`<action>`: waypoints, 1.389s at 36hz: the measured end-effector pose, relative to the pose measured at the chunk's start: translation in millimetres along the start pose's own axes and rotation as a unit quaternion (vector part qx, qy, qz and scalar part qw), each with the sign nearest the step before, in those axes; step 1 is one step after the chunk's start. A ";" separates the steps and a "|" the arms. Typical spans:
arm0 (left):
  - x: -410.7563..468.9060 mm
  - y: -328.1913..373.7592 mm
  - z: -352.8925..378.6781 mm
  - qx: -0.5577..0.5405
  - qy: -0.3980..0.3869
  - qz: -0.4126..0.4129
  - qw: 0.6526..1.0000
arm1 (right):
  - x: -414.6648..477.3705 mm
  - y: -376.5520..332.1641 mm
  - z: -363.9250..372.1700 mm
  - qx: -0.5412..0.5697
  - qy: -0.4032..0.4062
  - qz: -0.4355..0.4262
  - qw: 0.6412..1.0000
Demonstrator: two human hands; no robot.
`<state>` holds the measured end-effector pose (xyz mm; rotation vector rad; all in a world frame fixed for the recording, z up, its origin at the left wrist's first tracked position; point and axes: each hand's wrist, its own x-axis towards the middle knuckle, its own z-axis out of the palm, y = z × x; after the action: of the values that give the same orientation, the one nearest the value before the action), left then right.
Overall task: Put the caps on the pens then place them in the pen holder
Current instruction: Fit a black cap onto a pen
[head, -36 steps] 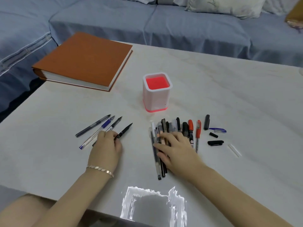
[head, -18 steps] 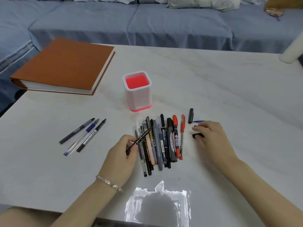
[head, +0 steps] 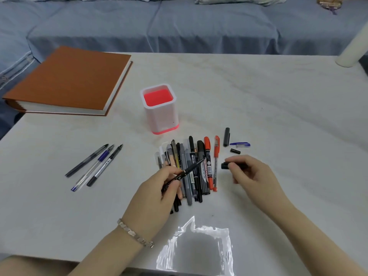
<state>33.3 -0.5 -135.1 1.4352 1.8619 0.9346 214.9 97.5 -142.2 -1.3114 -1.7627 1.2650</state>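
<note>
My left hand grips an uncapped black pen, tip pointing up and right, over a pile of capped pens on the table. A short way to the right, my right hand pinches a black cap lifted off the table, its open end facing the pen tip. The white pen holder with a red inside stands behind the pile and holds nothing. Three uncapped pens lie to the left. Loose caps lie right of the pile: a long black cap, a blue cap, a short black cap.
A thick brown book lies at the table's back left. A blue sofa runs along behind the table. A white cylinder stands at the far right corner. A bright glare patch shows near the table's front edge.
My left hand picked the black pen from the left group and carried it right, over the pile. My right hand left the pile, took a black cap from the right and lifted it.
</note>
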 end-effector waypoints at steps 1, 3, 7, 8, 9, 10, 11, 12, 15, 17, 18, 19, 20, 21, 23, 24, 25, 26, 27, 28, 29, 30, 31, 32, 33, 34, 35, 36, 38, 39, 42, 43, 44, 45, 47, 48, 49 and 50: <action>-0.2 0.5 -0.1 0.005 -0.002 0.007 1.000 | -2.3 -5.8 0.3 0.058 0.006 0.010 0.998; -1.3 2.4 -0.6 0.013 -0.006 0.019 1.000 | -5.4 -13.1 0.1 0.129 0.014 0.028 0.991; -4.5 6.5 -2.0 0.029 -0.009 0.031 0.999 | -11.2 -17.7 1.3 0.219 -0.006 0.064 0.974; -5.4 7.5 -2.3 0.035 -0.008 0.033 0.999 | -12.2 -18.2 2.5 0.223 -0.011 0.066 0.973; -6.2 8.5 -2.4 0.040 -0.008 0.037 0.998 | -13.0 -18.0 3.8 0.221 -0.013 0.066 0.973; -6.7 9.1 -2.4 0.045 -0.008 0.041 0.998 | -13.6 -17.9 5.0 0.219 -0.012 0.067 0.973; -6.9 9.5 -2.4 0.048 -0.007 0.044 0.998 | -14.1 -18.0 5.8 0.222 -0.011 0.069 0.973; -7.1 9.5 -2.3 0.051 -0.008 0.046 0.998 | -14.5 -18.4 6.4 0.229 -0.010 0.072 0.971; -7.3 9.8 -2.3 0.057 -0.016 0.047 0.997 | -15.5 -20.4 6.6 0.250 -0.021 0.081 0.965; -7.9 11.0 -1.9 0.061 -0.018 0.057 0.996 | -16.4 -21.8 6.2 0.250 -0.031 0.079 0.965; -8.3 12.3 -2.1 0.061 -0.015 0.065 0.996 | -17.0 -22.5 6.8 0.243 -0.038 0.076 0.966; -8.6 13.5 -2.3 0.060 -0.014 0.074 0.995 | -17.7 -23.6 7.7 0.234 -0.048 0.073 0.968; -8.4 14.6 -2.3 0.061 -0.015 0.085 0.994 | -18.2 -24.4 9.0 0.227 -0.059 0.072 0.969; -7.9 15.7 -2.2 0.063 -0.017 0.095 0.993 | -19.0 -24.6 10.1 0.226 -0.069 0.071 0.969; -7.0 15.8 -1.5 0.066 -0.016 0.106 0.992 | -19.9 -24.9 12.1 0.238 -0.081 0.070 0.965; -6.5 15.1 -1.4 0.064 -0.009 0.108 0.992 | -20.2 -24.5 12.2 0.244 -0.083 0.068 0.964; -6.6 14.4 -1.6 0.061 -0.002 0.109 0.992 | -20.2 -23.9 12.1 0.248 -0.084 0.065 0.963; -6.7 13.5 -2.0 0.059 0.002 0.112 0.992 | -19.9 -23.0 11.7 0.249 -0.085 0.060 0.963; -7.0 13.2 -2.4 0.061 0.002 0.116 0.991 | -19.9 -22.4 11.3 0.250 -0.086 0.056 0.963; -7.0 13.0 -2.9 0.064 0.000 0.118 0.991 | -20.0 -21.6 11.5 0.250 -0.086 0.050 0.963; -6.7 12.7 -3.2 0.067 -0.001 0.119 0.991 | -20.4 -21.2 12.0 0.248 -0.085 0.044 0.964; -6.1 13.1 -3.3 0.063 -0.002 0.119 0.991 | -20.9 -20.9 13.0 0.248 -0.084 0.035 0.965; -5.2 14.1 -3.0 0.056 -0.004 0.119 0.991 | -21.7 -20.8 14.0 0.250 -0.082 0.027 0.964; -4.1 15.4 -2.7 0.047 -0.007 0.116 0.992 | -22.2 -20.7 15.3 0.254 -0.079 0.020 0.964; -3.0 17.0 -2.4 0.039 -0.012 0.110 0.993 | -22.6 -20.7 16.4 0.256 -0.076 0.015 0.964; -1.9 19.0 -2.4 0.031 -0.017 0.097 0.995 | -23.0 -20.7 17.0 0.256 -0.075 0.008 0.964; -0.9 20.5 -2.8 0.019 -0.024 0.082 0.996 | -23.0 -21.0 17.3 0.252 -0.075 0.002 0.965; 0.3 21.9 -3.5 0.005 -0.034 0.068 0.997 | -22.9 -20.7 17.5 0.247 -0.076 -0.005 0.966; 2.1 24.6 -5.6 -0.001 -0.055 0.051 0.997 | -22.2 -19.3 17.4 0.245 -0.074 -0.011 0.967; 3.1 25.4 -6.1 0.001 -0.065 0.046 0.997 | -21.8 -18.7 17.0 0.248 -0.072 -0.010 0.966; 8.9 25.3 -2.8 0.029 -0.105 0.041 0.993 | -19.9 -16.9 16.2 0.238 -0.073 -0.003 0.969; 11.7 25.4 -0.4 0.058 -0.121 0.045 0.990 | -18.3 -16.5 16.6 0.223 -0.078 0.004 0.972; 14.2 26.0 2.3 0.079 -0.136 0.045 0.987 | -15.6 -15.7 16.7 0.204 -0.085 0.014 0.975; 16.2 27.1 4.9 0.081 -0.145 0.034 0.985 | -11.9 -14.8 16.7 0.179 -0.091 0.023 0.979; 20.2 29.4 6.9 0.055 -0.136 0.002 0.989 | -0.2 -9.1 14.6 0.089 -0.081 0.026 0.992; 21.7 29.7 6.5 0.042 -0.107 -0.013 0.993 | 7.1 -3.1 12.1 0.023 -0.054 0.016 0.998; 22.8 27.9 5.0 0.014 -0.069 -0.033 0.997 | 14.5 3.2 8.3 -0.043 -0.017 0.001 0.999; 23.8 25.5 3.0 -0.038 -0.033 -0.061 0.997 | 20.7 7.3 3.8 -0.104 0.022 -0.015 0.994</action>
<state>44.1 27.4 -116.9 1.2769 1.8232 0.8794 207.5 116.1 -151.9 -1.4099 -1.9163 1.0512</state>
